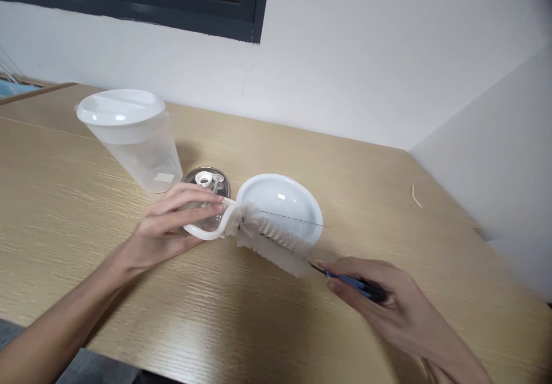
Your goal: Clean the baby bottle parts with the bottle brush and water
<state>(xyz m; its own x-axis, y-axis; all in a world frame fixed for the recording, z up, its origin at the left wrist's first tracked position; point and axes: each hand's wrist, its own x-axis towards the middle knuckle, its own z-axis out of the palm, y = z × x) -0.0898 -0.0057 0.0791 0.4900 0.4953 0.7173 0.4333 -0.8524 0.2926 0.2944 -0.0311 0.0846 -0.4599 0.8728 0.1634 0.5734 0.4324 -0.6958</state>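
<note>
My left hand (172, 217) is closed around a clear container with a wavy white rim (209, 234), tilted so its mouth faces right. In my right hand (375, 298) is the blue and black handle of a bottle brush (280, 240), gripped between thumb and fingers. The brush's white bristles touch the container's rim at their far end. Whether the tip goes inside cannot be made out. Behind the brush lies a white oval dish (280, 191), partly covered by the bristles. A round metal dish (226, 184) holding small white plastic parts (203, 178) sits just beyond my left fingers.
A clear plastic pitcher (146, 154) with a white lid (123, 107) stands at the back left of the wooden table (194, 315). A short pale curved strip (416, 195) lies at the right. White walls border the table behind and right, below a dark-framed window (254, 4).
</note>
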